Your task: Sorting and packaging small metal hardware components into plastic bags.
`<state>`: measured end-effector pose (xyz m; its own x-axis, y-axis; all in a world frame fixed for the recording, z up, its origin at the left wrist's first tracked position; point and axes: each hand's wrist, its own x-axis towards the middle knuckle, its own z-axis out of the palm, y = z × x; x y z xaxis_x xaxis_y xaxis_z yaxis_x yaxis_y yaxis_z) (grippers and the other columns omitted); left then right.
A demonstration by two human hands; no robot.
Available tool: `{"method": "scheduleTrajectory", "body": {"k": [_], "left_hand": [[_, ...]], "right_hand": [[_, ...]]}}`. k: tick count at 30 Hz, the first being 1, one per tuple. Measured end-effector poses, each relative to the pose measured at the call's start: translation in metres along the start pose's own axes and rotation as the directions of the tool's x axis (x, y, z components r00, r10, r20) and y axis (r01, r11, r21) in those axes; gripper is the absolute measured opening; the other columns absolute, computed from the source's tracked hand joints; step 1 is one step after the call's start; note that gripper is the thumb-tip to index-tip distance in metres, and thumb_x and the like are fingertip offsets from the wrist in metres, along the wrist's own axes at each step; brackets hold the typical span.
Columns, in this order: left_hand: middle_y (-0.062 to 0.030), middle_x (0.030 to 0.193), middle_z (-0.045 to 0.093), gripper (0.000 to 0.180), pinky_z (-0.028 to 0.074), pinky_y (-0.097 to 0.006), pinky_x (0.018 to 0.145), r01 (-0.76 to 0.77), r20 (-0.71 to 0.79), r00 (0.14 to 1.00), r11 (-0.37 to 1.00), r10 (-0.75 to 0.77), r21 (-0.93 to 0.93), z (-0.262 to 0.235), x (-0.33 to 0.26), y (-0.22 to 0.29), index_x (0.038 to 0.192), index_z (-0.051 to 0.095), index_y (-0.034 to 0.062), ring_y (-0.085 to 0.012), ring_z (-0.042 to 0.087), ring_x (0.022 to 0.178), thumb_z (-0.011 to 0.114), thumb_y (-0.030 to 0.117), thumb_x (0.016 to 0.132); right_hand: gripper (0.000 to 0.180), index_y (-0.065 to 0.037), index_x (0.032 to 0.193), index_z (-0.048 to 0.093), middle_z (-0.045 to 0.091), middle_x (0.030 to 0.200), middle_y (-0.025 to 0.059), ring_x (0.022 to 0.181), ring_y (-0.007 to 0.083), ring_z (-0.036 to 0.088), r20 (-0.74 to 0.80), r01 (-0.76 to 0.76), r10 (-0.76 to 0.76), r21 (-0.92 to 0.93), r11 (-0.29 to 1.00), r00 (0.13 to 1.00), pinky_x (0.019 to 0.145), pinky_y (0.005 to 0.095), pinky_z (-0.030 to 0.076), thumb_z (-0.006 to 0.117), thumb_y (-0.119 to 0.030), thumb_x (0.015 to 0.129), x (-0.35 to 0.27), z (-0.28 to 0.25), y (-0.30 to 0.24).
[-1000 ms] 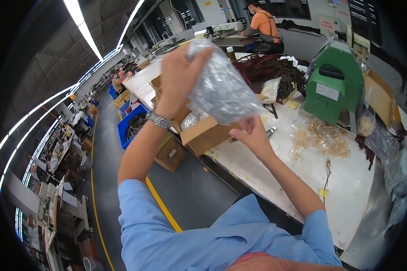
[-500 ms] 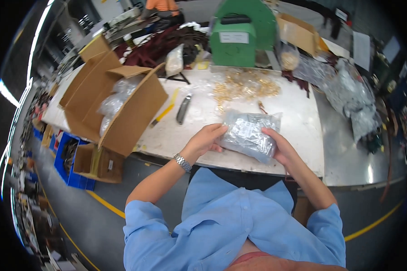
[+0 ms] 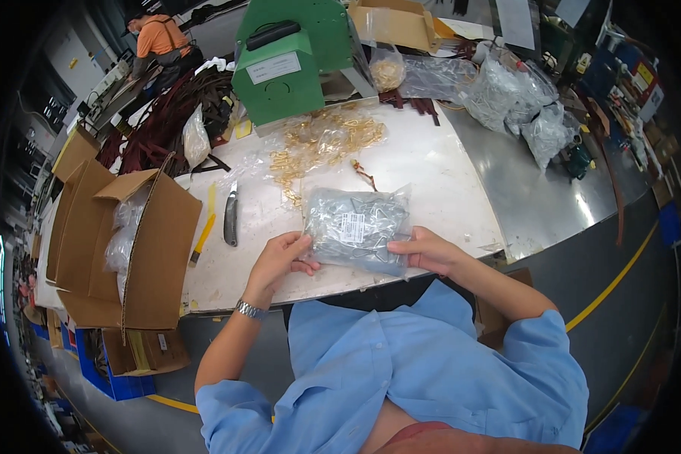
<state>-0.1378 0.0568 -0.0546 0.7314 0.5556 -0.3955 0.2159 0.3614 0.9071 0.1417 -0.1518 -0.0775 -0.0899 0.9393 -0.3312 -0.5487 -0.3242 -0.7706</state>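
A clear plastic bag (image 3: pixel 358 231) packed with silvery wire-like metal pieces, a white label on its face, is held over the near edge of the white table. My left hand (image 3: pixel 281 261) grips its left side, thumb on top. At the lower right corner, my right hand (image 3: pixel 427 251) pinches the bag, with the thumb along the front and the other fingers behind. Just beyond the bag lies a small brownish strip with a gold piece (image 3: pixel 365 174). Gold-coloured metal fittings (image 3: pixel 321 144) are spread loosely farther back, some among clear plastic.
To the left stands an open cardboard box (image 3: pixel 155 253) holding clear bags. A utility knife (image 3: pixel 231 216) and a yellow tool (image 3: pixel 203 238) lie beside it. A green machine (image 3: pixel 280 79) stands at the back. Filled plastic bags (image 3: pixel 507 94) rest on the metal table (image 3: pixel 522 181). A person (image 3: pixel 159 41) works far left.
The view has turned, so the table and its things sit farther left in the picture. Both hands still hold the bag; its label now faces me more squarely.
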Motion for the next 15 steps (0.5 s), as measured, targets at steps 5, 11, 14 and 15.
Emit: {"method": "scheduleTrajectory", "body": {"k": [5, 11, 14, 15], "left_hand": [[-0.0084, 0.083, 0.072, 0.021, 0.057, -0.027, 0.059, -0.073, 0.092, 0.993, 0.997, 0.074, -0.018, -0.011, 0.011, -0.016, 0.107, 0.068, -0.0017, -0.0152, 0.07, 0.066, 0.068, 0.019, 0.105], [-0.0068, 0.071, 0.066, 0.021, 0.052, -0.026, 0.049, -0.222, 0.012, 0.973, 0.913, 0.232, 0.342, -0.01, 0.007, -0.015, 0.094, 0.063, -0.0004, -0.0139, 0.066, 0.057, 0.06, 0.016, 0.107], [-0.0135, 0.087, 0.07, 0.024, 0.053, -0.03, 0.057, -0.135, -0.054, 0.987, 0.956, 0.154, 0.26, -0.011, -0.003, -0.012, 0.115, 0.063, -0.0012, -0.0167, 0.067, 0.069, 0.061, 0.021, 0.107], [-0.0186, 0.102, 0.073, 0.041, 0.057, -0.034, 0.07, -0.06, -0.062, 0.994, 0.936, 0.086, 0.347, -0.01, -0.005, -0.005, 0.137, 0.062, -0.0006, -0.0197, 0.071, 0.084, 0.061, 0.028, 0.108]], "right_hand": [[0.065, 0.002, 0.152, 0.047, 0.064, 0.144, 0.0147, 0.13, 0.0243, 0.065, -0.097, 0.065, -0.059, 0.059, 0.996, 0.994, 0.112, 0.0421, 0.053, 0.077, -0.021, 0.099, -0.012, -0.003, 0.005], [0.045, 0.001, 0.135, 0.063, 0.075, 0.124, 0.0106, 0.11, 0.0235, 0.074, -0.031, 0.096, -0.093, 0.103, 0.99, 0.995, 0.096, 0.0459, 0.061, 0.078, -0.02, 0.099, 0.008, -0.012, 0.02], [0.047, 0.001, 0.135, 0.062, 0.074, 0.123, 0.0111, 0.109, 0.0223, 0.074, 0.058, 0.116, -0.125, 0.146, 0.982, 0.99, 0.09, 0.0439, 0.064, 0.078, -0.023, 0.099, 0.01, -0.003, 0.02], [0.047, 0.001, 0.134, 0.062, 0.074, 0.123, 0.0111, 0.106, 0.0206, 0.075, 0.065, 0.121, -0.131, 0.134, 0.984, 0.989, 0.088, 0.0417, 0.065, 0.079, -0.025, 0.099, 0.008, -0.004, 0.021]]}}
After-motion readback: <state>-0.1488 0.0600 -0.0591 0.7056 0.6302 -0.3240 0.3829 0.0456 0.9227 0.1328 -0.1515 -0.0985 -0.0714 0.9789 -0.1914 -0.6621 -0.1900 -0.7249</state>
